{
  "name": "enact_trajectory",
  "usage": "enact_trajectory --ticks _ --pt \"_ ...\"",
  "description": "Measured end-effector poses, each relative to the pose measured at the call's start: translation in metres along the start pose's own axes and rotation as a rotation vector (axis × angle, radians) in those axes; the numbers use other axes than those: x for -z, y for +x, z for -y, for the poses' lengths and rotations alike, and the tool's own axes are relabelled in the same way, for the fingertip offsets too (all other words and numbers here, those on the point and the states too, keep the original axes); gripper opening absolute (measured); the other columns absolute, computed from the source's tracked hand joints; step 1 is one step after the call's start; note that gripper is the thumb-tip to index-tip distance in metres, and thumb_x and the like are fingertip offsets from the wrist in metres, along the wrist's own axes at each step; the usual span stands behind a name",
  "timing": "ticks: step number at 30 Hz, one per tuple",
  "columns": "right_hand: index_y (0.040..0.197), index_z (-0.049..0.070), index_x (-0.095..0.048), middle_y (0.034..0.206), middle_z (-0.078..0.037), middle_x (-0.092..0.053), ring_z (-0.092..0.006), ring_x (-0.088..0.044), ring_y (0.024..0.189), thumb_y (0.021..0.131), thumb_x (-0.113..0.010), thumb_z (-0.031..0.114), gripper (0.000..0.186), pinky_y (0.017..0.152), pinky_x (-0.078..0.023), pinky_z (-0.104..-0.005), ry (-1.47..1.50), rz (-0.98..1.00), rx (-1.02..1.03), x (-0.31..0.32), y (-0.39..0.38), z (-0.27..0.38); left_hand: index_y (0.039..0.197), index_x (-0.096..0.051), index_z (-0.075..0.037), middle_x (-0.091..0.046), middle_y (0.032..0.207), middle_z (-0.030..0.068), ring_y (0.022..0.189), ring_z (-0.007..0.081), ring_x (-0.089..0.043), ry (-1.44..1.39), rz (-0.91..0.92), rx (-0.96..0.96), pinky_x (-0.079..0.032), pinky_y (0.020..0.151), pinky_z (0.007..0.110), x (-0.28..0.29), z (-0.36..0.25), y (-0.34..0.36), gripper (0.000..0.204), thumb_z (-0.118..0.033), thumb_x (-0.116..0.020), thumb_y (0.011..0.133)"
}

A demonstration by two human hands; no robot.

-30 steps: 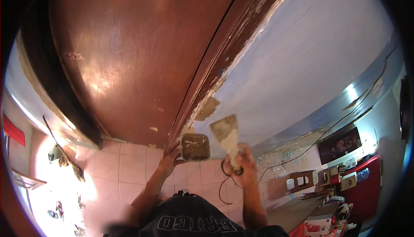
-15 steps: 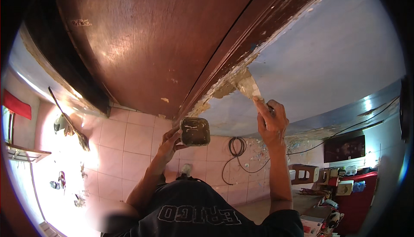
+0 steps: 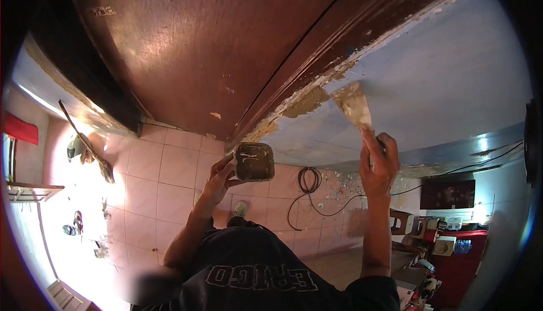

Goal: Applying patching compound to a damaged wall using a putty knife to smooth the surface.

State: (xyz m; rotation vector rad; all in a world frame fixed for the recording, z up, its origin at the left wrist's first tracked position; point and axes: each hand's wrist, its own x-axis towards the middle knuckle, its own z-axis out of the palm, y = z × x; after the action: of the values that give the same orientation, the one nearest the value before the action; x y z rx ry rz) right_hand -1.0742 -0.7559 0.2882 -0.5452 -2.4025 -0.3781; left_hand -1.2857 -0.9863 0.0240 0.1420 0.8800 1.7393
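My right hand (image 3: 380,164) is wrapped round the handle of a putty knife (image 3: 352,101), with the forefinger stretched along it. The blade, smeared with pale filler, lies at or near the blue wall (image 3: 435,79); I cannot tell whether it touches. Just left of its tip, tan filler (image 3: 305,104) covers a worn strip between the wall and the brown wooden door frame (image 3: 294,67). My left hand (image 3: 219,176) grips a small square container (image 3: 254,162) from its left side. Its inside is dark, with whitish streaks.
A brown door panel (image 3: 186,45) fills the upper left. Coiled black cable (image 3: 309,181) lies on the pink tiled floor (image 3: 181,166), near scattered paint flakes (image 3: 353,186). At left a broom (image 3: 102,164) leans. Cluttered shelves (image 3: 447,243) stand at lower right.
My right hand has drawn the putty knife rightward, off the filled strip onto the blue wall. The container stays in my left hand, slightly higher in view.
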Motion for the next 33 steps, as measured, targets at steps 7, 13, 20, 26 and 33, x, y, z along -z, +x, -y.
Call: enact_trajectory --ticks 7,13,20,26,33 --pt "0.129 0.027 -0.074 0.102 -0.006 -0.062 -0.0232 -0.065 0.087 0.071 -0.075 -0.010 0.069 0.066 -0.057 -0.0363 0.003 -0.046 0.066 -0.010 0.023 0.014 0.146 -0.053 -0.002 -0.069 0.127 0.0081 0.111 0.0163 -0.070 0.010 0.049 0.016 -0.065 0.086 0.039 -0.006 0.004 0.007 0.050 -0.029 -0.059 0.105" --pt "0.129 0.026 -0.074 0.100 -0.005 -0.062 -0.0224 -0.065 0.086 0.070 -0.075 -0.010 0.068 0.063 -0.057 -0.0357 -0.003 -0.055 0.077 -0.015 0.013 -0.016 0.144 -0.054 -0.001 -0.070 0.124 0.0083 0.110 0.0175 -0.070 0.011 0.038 0.018 -0.065 0.086 0.039 -0.002 0.006 0.003 0.049 -0.029 -0.060 0.104" --pt "0.129 0.025 -0.074 0.101 -0.006 -0.062 -0.0226 -0.065 0.085 0.071 -0.074 -0.010 0.068 0.063 -0.056 -0.0357 0.039 -0.058 0.094 -0.004 0.014 -0.008 0.142 -0.055 0.000 -0.070 0.124 0.0088 0.109 0.0175 -0.071 0.003 0.023 0.035 -0.065 0.085 0.038 0.003 0.005 0.004 0.047 -0.028 -0.060 0.104" --pt "0.130 0.024 -0.073 0.101 -0.006 -0.063 -0.0233 -0.066 0.086 0.072 -0.073 -0.011 0.068 0.063 -0.055 -0.0367 0.000 -0.028 0.100 0.002 0.036 -0.004 0.143 -0.054 -0.001 -0.070 0.124 0.0091 0.109 0.0174 -0.071 0.016 0.039 0.025 -0.065 0.085 0.037 -0.003 0.001 0.005 0.047 -0.028 -0.059 0.105" --pt "0.126 0.021 -0.075 0.099 -0.008 -0.064 -0.0237 -0.067 0.084 0.079 -0.074 -0.011 0.057 0.064 -0.055 -0.0377 -0.028 -0.051 0.065 0.024 0.026 0.000 0.145 -0.053 -0.001 -0.070 0.125 0.0089 0.110 0.0164 -0.070 0.002 0.032 0.032 -0.066 0.083 0.037 0.007 0.009 0.005 0.049 -0.028 -0.060 0.104"
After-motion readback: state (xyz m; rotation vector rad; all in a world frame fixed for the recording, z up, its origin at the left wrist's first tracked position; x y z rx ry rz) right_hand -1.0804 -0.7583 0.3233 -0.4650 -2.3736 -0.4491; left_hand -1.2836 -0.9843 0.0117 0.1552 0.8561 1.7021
